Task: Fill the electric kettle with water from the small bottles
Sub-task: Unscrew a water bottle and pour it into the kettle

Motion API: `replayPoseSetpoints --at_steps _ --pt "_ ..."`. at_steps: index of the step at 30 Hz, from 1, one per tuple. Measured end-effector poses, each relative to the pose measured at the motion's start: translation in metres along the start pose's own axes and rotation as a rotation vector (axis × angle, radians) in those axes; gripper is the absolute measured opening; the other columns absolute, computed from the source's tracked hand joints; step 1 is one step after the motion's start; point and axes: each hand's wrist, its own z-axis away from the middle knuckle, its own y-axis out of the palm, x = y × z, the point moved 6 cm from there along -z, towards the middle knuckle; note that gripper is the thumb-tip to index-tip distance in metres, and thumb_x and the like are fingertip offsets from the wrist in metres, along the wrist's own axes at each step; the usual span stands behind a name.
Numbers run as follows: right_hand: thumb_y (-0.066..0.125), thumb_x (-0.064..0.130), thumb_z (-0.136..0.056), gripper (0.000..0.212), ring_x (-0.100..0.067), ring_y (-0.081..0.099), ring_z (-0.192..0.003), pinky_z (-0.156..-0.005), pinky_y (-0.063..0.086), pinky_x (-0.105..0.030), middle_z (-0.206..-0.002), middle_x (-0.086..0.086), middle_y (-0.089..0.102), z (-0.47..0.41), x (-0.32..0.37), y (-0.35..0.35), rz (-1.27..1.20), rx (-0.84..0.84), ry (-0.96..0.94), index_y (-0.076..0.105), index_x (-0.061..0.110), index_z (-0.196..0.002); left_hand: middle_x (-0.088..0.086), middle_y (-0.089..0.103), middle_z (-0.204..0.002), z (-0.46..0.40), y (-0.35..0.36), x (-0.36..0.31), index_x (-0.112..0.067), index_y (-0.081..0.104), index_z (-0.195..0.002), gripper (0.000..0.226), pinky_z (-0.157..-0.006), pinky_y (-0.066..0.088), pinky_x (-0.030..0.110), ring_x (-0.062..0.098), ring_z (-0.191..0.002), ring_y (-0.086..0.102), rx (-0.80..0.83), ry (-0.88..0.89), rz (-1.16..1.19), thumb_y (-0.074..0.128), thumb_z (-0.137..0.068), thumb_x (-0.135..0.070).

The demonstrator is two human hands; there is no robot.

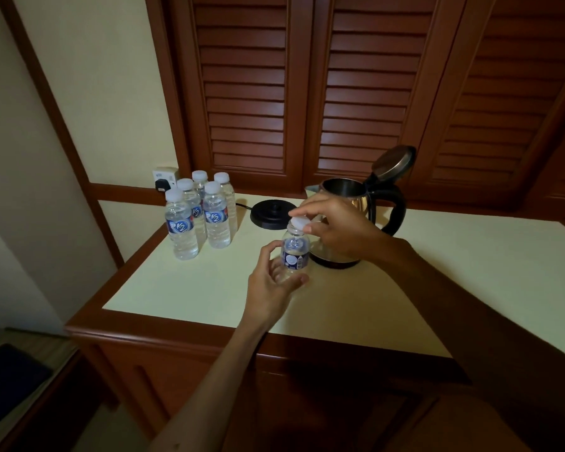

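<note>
Left hand (269,282) wraps the small clear ribbed plastic bottle (294,256); right hand (335,225) pinches its white round cap (300,222), just before the open-lidded steel kettle (356,203).

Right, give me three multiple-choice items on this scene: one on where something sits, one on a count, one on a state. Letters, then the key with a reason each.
1. Where is the kettle's black base?
A. Under the kettle
B. On the counter between the bottle group and the kettle
C. On the floor

2. How many capped bottles stand grouped at the back left?
A. Three
B. Five
C. Eight

3. What state is the kettle lid in?
A. Flipped open
C. Removed and lying on the counter
B. Shut

Key:
1 B: the base sits bare on the counter, left of the kettle.
2 B: five white caps show in the group.
3 A: the lid stands up at its hinge, above the handle, leaving the mouth open.

Meanwhile the left hand holds another bottle while the right hand fingers pinch its cap.
</note>
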Motion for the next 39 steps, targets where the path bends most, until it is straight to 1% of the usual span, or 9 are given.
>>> replayPoseSetpoints --at_steps 10,13,15,18,21,25,28,35,39 --pt "0.061 0.012 -0.091 0.03 -0.013 0.052 -0.111 -0.096 0.038 -0.028 -0.12 -0.001 0.062 -0.018 0.011 0.003 0.219 0.252 -0.148 0.066 0.014 -0.12 0.011 0.071 -0.103 -0.007 -0.002 0.006 -0.032 0.055 -0.12 0.067 -0.083 0.055 0.037 0.018 -0.089 0.067 0.018 -0.03 0.086 0.084 -0.069 0.0" --pt "0.058 0.03 -0.092 0.02 -0.016 0.054 -0.087 -0.076 0.044 -0.033 -0.097 -0.004 0.061 -0.021 0.013 0.002 0.318 0.274 -0.116 0.066 0.011 -0.093 0.009 0.071 -0.102 -0.006 -0.001 0.005 -0.032 0.056 -0.121 0.067 -0.083 0.056 0.037 0.019 -0.091 0.067 0.016 -0.038 0.088 0.084 -0.07 0.002" --pt "0.053 0.043 -0.093 0.036 -0.015 0.046 -0.068 -0.058 0.033 -0.029 -0.077 -0.004 0.054 -0.023 0.011 0.004 0.454 0.226 -0.085 0.058 0.011 -0.077 0.006 0.072 -0.102 -0.006 0.0 0.005 -0.034 0.056 -0.121 0.066 -0.082 0.056 0.035 0.019 -0.093 0.068 0.026 -0.037 0.078 0.083 -0.071 0.0" --pt "0.051 0.05 -0.091 0.051 -0.018 0.041 -0.059 -0.054 0.028 -0.032 -0.064 -0.008 0.048 -0.027 0.009 0.005 0.519 0.126 -0.048 0.06 0.005 -0.07 0.009 0.073 -0.109 -0.005 -0.001 0.004 -0.034 0.056 -0.119 0.064 -0.085 0.057 0.035 0.023 -0.1 0.069 0.033 -0.036 0.085 0.083 -0.072 0.0" --pt "0.06 0.053 -0.085 0.05 -0.021 0.044 -0.058 -0.054 0.03 -0.031 -0.061 -0.007 0.05 -0.028 0.007 0.002 0.369 0.104 -0.03 0.064 0.004 -0.073 0.01 0.073 -0.108 -0.004 -0.001 0.002 -0.032 0.057 -0.118 0.063 -0.082 0.055 0.032 0.021 -0.098 0.07 0.024 -0.044 0.102 0.083 -0.072 0.002" --pt "0.064 0.038 -0.088 0.028 -0.013 0.054 -0.078 -0.067 0.041 -0.031 -0.085 -0.002 0.061 -0.018 0.008 -0.002 0.149 0.234 -0.084 0.068 0.021 -0.111 0.009 0.074 -0.109 -0.005 -0.002 0.004 -0.032 0.057 -0.119 0.063 -0.085 0.057 0.036 0.023 -0.1 0.07 0.028 -0.055 0.106 0.083 -0.072 0.001" --pt "0.058 0.036 -0.091 0.021 -0.009 0.05 -0.088 -0.076 0.042 -0.032 -0.096 0.004 0.057 -0.014 -0.002 -0.001 0.154 0.232 -0.034 0.066 0.024 -0.106 0.009 0.074 -0.108 -0.006 -0.001 0.004 -0.034 0.058 -0.118 0.063 -0.082 0.056 0.034 0.02 -0.095 0.07 0.038 -0.065 0.097 0.084 -0.071 -0.001" --pt "0.052 0.052 -0.089 0.037 -0.018 0.047 -0.078 -0.065 0.036 -0.032 -0.082 -0.001 0.047 -0.016 -0.01 0.016 0.329 -0.056 0.157 0.042 0.016 -0.085 0.008 0.075 -0.107 -0.005 0.0 0.0 -0.032 0.056 -0.117 0.063 -0.086 0.057 0.037 0.022 -0.101 0.071 0.033 -0.061 0.093 0.082 -0.072 0.004" --pt "0.061 0.045 -0.088 0.025 -0.003 0.046 -0.074 -0.064 0.033 -0.022 -0.082 0.013 0.045 -0.01 -0.016 0.017 0.044 -0.033 0.057 0.061 0.022 -0.099 0.01 0.075 -0.102 -0.004 -0.001 -0.002 -0.031 0.056 -0.116 0.063 -0.088 0.057 0.041 0.024 -0.097 0.072 0.036 -0.054 0.088 0.081 -0.072 0.005"
